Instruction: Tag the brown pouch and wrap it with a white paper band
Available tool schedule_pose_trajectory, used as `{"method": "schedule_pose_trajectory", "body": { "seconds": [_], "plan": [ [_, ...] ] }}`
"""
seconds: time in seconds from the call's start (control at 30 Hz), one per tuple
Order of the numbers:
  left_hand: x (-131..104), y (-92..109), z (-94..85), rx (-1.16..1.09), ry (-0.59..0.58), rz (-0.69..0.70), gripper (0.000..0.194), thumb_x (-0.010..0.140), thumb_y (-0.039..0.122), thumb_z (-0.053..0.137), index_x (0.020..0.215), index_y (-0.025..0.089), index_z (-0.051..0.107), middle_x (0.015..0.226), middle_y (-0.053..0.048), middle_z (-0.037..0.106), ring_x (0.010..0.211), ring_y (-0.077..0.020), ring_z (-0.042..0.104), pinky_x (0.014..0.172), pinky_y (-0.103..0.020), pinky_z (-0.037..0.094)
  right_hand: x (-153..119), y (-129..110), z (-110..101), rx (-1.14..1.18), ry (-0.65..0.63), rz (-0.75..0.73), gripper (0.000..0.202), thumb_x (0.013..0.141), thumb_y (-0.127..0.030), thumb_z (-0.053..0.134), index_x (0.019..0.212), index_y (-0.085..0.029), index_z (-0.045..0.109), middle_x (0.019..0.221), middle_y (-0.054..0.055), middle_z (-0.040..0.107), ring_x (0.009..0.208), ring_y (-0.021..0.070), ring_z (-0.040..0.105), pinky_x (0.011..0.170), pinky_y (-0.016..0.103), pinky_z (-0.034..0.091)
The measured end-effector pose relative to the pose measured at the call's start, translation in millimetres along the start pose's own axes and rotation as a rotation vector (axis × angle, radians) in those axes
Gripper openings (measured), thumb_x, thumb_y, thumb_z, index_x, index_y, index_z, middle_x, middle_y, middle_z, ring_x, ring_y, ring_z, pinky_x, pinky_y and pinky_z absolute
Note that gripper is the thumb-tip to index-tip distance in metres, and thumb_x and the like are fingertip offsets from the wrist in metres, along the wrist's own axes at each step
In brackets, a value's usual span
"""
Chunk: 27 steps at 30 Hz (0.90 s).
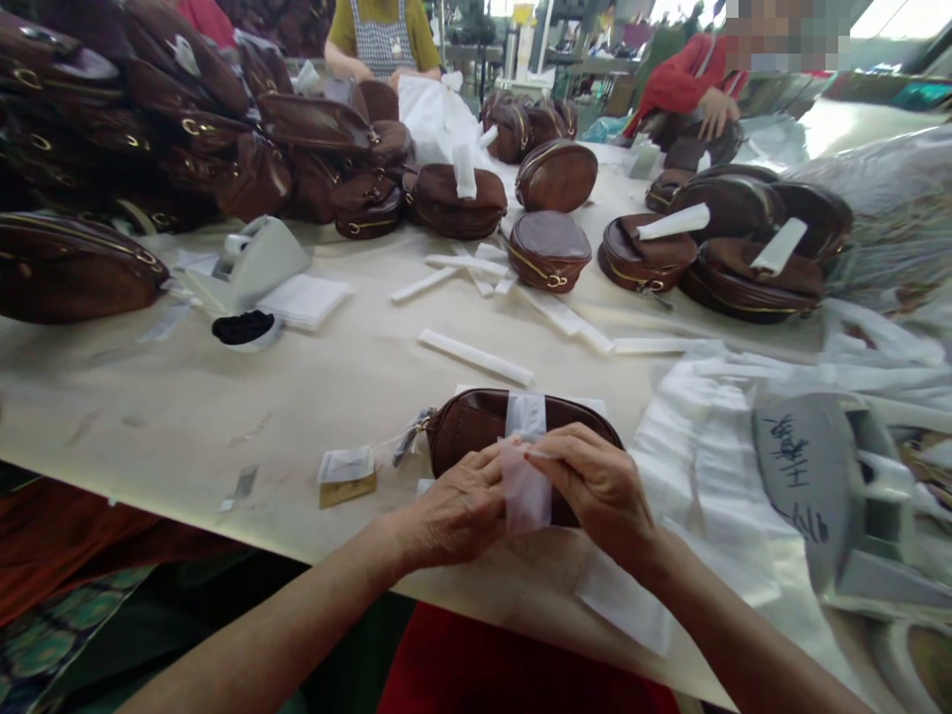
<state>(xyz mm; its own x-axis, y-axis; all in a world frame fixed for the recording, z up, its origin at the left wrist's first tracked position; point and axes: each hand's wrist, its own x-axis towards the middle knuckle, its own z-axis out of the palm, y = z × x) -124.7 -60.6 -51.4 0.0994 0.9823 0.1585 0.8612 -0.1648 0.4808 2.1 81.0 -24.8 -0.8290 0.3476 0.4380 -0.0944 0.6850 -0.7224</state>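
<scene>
A small brown leather bag (470, 426) lies in front of me at the table's near edge, with a white translucent paper strip (527, 496) round its middle. My left hand (461, 504) is closed on the strip's left side, against the bag. From the right, my right hand (599, 486) pinches the strip near its upper edge; the fingertips of both hands almost meet. A metal zip end (411, 436) sticks out at the bag's left. From it a thin string runs to a paper tag (347, 476) on the table.
Brown bags (297, 129) are piled at the back left, and several more (647, 248) stand at the right. White paper strips (476, 357) lie mid-table. A grey tape dispenser (803, 476) is at right, another (260, 258) at left. Co-workers (383, 45) stand across the table.
</scene>
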Motion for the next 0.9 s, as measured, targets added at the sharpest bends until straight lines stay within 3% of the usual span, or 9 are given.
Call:
{"method": "schedule_pose_trajectory", "body": {
  "seconds": [0.07, 0.2, 0.33, 0.4, 0.5, 0.63, 0.7, 0.8, 0.9],
  "plan": [
    [1.4, 2.2, -7.0, -0.036, -0.059, -0.002, 0.039, 0.079, 0.018, 0.053, 0.117, 0.010, 0.052, 0.135, -0.018, 0.045, 0.135, -0.0289, 0.029, 0.108, -0.044, 0.034, 3.6, 11.1, 4.3, 0.003, -0.018, 0.126, 0.015, 0.088, -0.023, 0.056, 0.076, -0.020, 0.065, 0.075, 0.001, 0.059, 0.070, 0.0135, 0.057, 0.064, 0.023, 0.046],
    [2.6, 3.6, -11.6, -0.078, -0.081, 0.005, 0.065, 0.074, 0.027, 0.059, 0.132, 0.009, 0.038, 0.144, -0.018, 0.033, 0.138, -0.0305, 0.021, 0.111, -0.045, 0.029, 5.4, 22.5, 12.3, -0.002, 0.007, 0.221, 0.017, 0.088, -0.026, 0.056, 0.075, -0.020, 0.065, 0.075, 0.001, 0.059, 0.070, 0.0133, 0.057, 0.066, 0.023, 0.046],
    [0.3, 2.0, -2.4, -0.059, -0.014, -0.032, 0.070, 0.080, 0.053, 0.057, 0.132, 0.009, 0.039, 0.141, -0.019, 0.039, 0.136, -0.0314, 0.027, 0.108, -0.046, 0.033, 2.2, 12.2, 13.4, -0.018, 0.098, 0.162, 0.014, 0.087, -0.020, 0.056, 0.077, -0.020, 0.065, 0.074, 0.001, 0.060, 0.067, 0.0123, 0.057, 0.063, 0.022, 0.047],
    [-1.7, 0.5, 0.8, -0.048, 0.002, -0.023, 0.065, 0.083, 0.048, 0.056, 0.131, 0.009, 0.040, 0.142, -0.019, 0.038, 0.137, -0.0308, 0.025, 0.108, -0.046, 0.033, -2.8, -0.8, 10.3, 0.015, 0.104, 0.060, 0.012, 0.087, -0.014, 0.056, 0.083, -0.019, 0.065, 0.078, 0.002, 0.062, 0.070, 0.0126, 0.059, 0.064, 0.022, 0.048],
    [-3.9, -1.8, -0.2, -0.050, -0.050, 0.003, 0.071, 0.078, 0.030, 0.059, 0.138, 0.007, 0.029, 0.148, -0.019, 0.028, 0.140, -0.0295, 0.018, 0.111, -0.045, 0.030, -15.9, -23.4, 1.4, 0.091, -0.018, -0.045, 0.015, 0.088, -0.010, 0.052, 0.092, -0.019, 0.063, 0.078, 0.003, 0.063, 0.071, 0.0128, 0.059, 0.063, 0.021, 0.050],
    [-4.7, -4.0, -3.0, -0.065, -0.090, 0.000, 0.083, 0.071, 0.023, 0.060, 0.142, 0.007, 0.019, 0.150, -0.019, 0.024, 0.141, -0.0284, 0.016, 0.111, -0.046, 0.029, -30.6, -35.8, -15.8, 0.227, -0.257, -0.050, 0.024, 0.093, -0.029, 0.049, 0.115, -0.020, 0.055, 0.080, 0.003, 0.065, 0.062, 0.0114, 0.060, 0.055, 0.018, 0.050],
    [-4.7, -4.5, -2.5, -0.076, -0.085, -0.002, 0.085, 0.070, 0.022, 0.061, 0.142, 0.009, 0.019, 0.150, -0.019, 0.024, 0.141, -0.0291, 0.015, 0.111, -0.048, 0.028, -28.8, -27.6, -21.3, 0.119, -0.191, 0.031, 0.028, 0.093, -0.029, 0.049, 0.119, -0.021, 0.054, 0.089, 0.005, 0.066, 0.072, 0.0135, 0.063, 0.061, 0.020, 0.052],
    [-4.3, -4.5, -0.8, -0.087, -0.077, -0.001, 0.080, 0.069, 0.024, 0.063, 0.138, 0.011, 0.027, 0.149, -0.018, 0.027, 0.141, -0.0303, 0.014, 0.111, -0.050, 0.027, -16.1, -2.1, -18.4, -0.183, -0.019, 0.059, 0.027, 0.086, -0.016, 0.052, 0.111, -0.021, 0.061, 0.103, 0.008, 0.062, 0.095, 0.0200, 0.060, 0.080, 0.030, 0.052],
    [-4.0, -3.4, 0.3, -0.070, -0.070, -0.014, 0.074, 0.070, 0.026, 0.065, 0.134, 0.009, 0.033, 0.147, -0.019, 0.029, 0.140, -0.0309, 0.015, 0.111, -0.050, 0.028, -3.0, 23.5, -8.9, -0.265, -0.004, 0.027, 0.040, 0.077, -0.005, 0.044, 0.109, -0.020, 0.062, 0.106, 0.008, 0.060, 0.101, 0.0210, 0.057, 0.088, 0.037, 0.050]
  ]
}}
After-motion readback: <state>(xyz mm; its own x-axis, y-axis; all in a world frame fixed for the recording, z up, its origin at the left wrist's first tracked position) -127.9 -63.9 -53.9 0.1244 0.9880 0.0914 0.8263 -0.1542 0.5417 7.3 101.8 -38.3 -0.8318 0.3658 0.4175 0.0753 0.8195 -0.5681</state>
